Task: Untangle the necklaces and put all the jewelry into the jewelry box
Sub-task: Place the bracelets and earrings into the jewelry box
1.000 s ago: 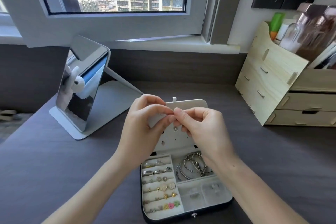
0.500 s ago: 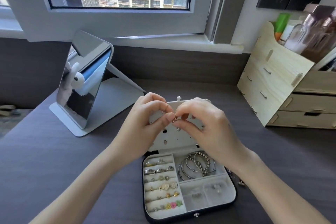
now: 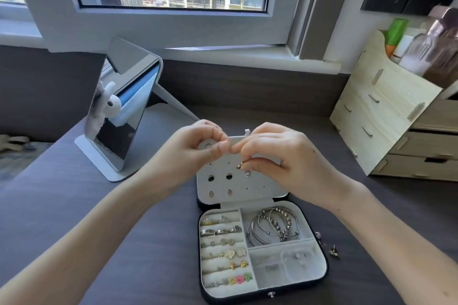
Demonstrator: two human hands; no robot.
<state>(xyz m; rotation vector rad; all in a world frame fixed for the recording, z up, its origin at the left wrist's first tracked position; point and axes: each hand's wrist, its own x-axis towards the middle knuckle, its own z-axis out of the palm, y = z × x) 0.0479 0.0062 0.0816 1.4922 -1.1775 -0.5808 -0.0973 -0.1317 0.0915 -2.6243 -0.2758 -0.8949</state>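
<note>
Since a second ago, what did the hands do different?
The right hand rolled over and dipped toward the white holed lid panel of the black jewelry box, its fingers pinching a small stud earring. The left hand kept its fingertips pinched beside the right's. The box, its rings and silver bangles stayed put.

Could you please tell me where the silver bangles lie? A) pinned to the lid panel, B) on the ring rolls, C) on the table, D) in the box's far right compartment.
D: the silver bangles lie piled in the far right compartment of the open jewelry box.
</note>
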